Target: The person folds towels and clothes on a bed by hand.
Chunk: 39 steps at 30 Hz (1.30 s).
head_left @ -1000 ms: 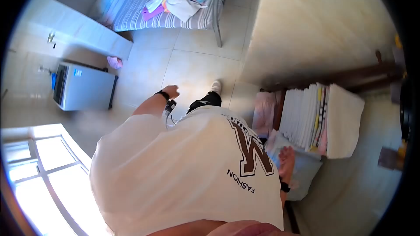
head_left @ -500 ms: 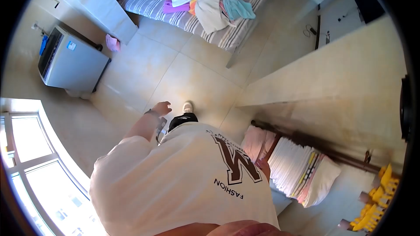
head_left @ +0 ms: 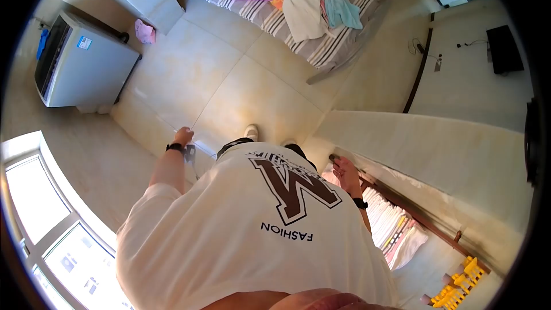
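My left hand hangs at the left of my body over the floor, loosely bent and holding nothing, with a dark band on the wrist. A small grey device with a cable is beside that wrist. On the other side my right hand is open, its fingers near the dark end of a rail; whether they touch it is unclear. Below that hand, a stack of folded white cloths lies next to the brown rack bar. My white shirt fills the lower middle.
A washing machine stands at the left, near a pink cloth on the floor. At the top is a striped bed with a heap of clothes. A partition wall runs along the right, by yellow clips.
The view has turned and moved forward. My right hand has come up from beside the cloth stack to the rail's end. My left hand has shifted left in view.
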### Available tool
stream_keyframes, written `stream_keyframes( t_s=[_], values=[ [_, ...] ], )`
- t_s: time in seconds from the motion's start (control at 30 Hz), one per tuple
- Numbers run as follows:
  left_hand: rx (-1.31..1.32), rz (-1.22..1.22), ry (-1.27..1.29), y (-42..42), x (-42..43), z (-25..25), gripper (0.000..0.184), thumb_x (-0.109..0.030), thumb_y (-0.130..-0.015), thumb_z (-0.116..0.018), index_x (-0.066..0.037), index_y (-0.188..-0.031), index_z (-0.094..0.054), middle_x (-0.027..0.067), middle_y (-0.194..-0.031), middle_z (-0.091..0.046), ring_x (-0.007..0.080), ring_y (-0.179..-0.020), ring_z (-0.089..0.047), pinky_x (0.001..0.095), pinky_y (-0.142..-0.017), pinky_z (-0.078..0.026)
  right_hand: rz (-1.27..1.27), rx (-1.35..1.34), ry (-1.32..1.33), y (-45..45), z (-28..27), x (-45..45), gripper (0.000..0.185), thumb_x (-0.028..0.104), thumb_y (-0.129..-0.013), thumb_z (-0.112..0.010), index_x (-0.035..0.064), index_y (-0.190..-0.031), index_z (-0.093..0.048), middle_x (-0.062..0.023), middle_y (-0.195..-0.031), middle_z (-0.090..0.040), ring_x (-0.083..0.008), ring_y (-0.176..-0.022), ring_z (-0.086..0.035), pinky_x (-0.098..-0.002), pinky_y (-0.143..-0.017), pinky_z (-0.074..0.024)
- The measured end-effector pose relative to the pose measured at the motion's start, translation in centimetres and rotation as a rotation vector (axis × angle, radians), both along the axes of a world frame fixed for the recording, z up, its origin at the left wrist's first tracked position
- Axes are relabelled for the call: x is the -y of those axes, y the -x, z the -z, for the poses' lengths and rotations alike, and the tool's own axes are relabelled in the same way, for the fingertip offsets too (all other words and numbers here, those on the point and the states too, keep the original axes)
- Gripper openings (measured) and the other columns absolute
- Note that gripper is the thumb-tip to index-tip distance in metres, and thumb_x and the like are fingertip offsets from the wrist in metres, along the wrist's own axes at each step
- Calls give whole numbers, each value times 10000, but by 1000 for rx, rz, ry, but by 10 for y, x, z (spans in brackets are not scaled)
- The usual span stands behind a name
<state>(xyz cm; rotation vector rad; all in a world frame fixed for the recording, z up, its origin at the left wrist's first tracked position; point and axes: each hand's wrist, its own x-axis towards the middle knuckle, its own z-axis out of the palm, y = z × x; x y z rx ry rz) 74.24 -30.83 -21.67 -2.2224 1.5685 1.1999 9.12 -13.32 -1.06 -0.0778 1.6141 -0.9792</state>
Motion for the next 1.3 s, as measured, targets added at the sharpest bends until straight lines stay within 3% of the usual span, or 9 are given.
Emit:
stream_keyframes(
  t_s=[0.17,0.27,0.5,0.57,0.6,0.67,0.7,1.03,1.3],
  values=[
    [8,-10,-46,-6,-21,6,455,-363,-807,-554,-58,-1142,-603,203,-1154,-610,356,-1072,-584,415,-925,-459,6,14,-114,9,11,56,210,99,-889,-569,100,-1092,-514,-51,-868,-644,-119,-694,-599,-254,-626,-499],
    [11,8,-103,-14,-25,16,462,-352,-784,-604,-72,-1151,-615,161,-1156,-626,334,-1099,-573,388,-923,-460,-12,12,-191,9,25,95,214,71,-885,-491,181,-714,-426,55,-626,-399,-57,-517,-364,-200,-437,-286],
    [-57,-120,-150,4,59,-53,461,-344,-799,-592,-36,-1141,-605,207,-1108,-628,359,-1064,-582,413,-899,-461,-11,60,-236,38,80,217,255,69,-883,-491,175,-672,-394,48,-600,-329,-86,-493,-319,-227,-406,-249],
    [-72,-79,-116,-12,86,-38,456,-360,-818,-579,-22,-1123,-597,227,-1072,-630,383,-1037,-582,432,-877,-462,-149,164,-225,81,142,249,103,157,-870,-593,119,-964,-574,-54,-847,-609,-184,-681,-566,-319,-580,-484],
    [-46,63,-70,-35,93,-1,454,-349,-818,-584,-21,-1132,-593,224,-1077,-629,381,-1032,-585,425,-876,-466,-292,248,-135,96,159,273,67,131,-851,-601,100,-808,-561,-38,-728,-568,-164,-638,-552,-310,-515,-456],
    [-9,92,-18,-38,132,3,444,-332,-822,-586,-22,-1139,-591,220,-1094,-624,376,-1029,-587,415,-875,-471,-814,-270,211,110,177,335,157,104,-834,-605,105,-702,-519,-19,-635,-501,-145,-590,-533,-296,-464,-420],
    [-4,-16,-14,-18,163,-26,435,-325,-826,-585,-24,-1139,-593,220,-1106,-620,372,-1029,-587,411,-875,-473,-444,214,5,112,168,377,109,82,-831,-603,106,-752,-532,-13,-644,-488,-131,-573,-525,-278,-466,-413],
    [-81,-149,169,84,397,-114,452,-291,-827,-618,-89,-1226,-553,162,-1084,-655,289,-1027,-623,374,-881,-488,-308,-145,125,75,48,657,398,184,-890,-595,51,-1252,-495,-54,-1083,-602,-141,-886,-588,-274,-742,-490],
    [-123,-14,-97,60,563,-73,521,-329,-842,-629,-67,-1277,-510,177,-1157,-623,297,-1081,-595,375,-911,-473,-6,-69,-88,55,77,617,161,59,-851,-584,44,-1010,-570,-17,-753,-567,-113,-605,-528,-237,-528,-461]
  ],
)
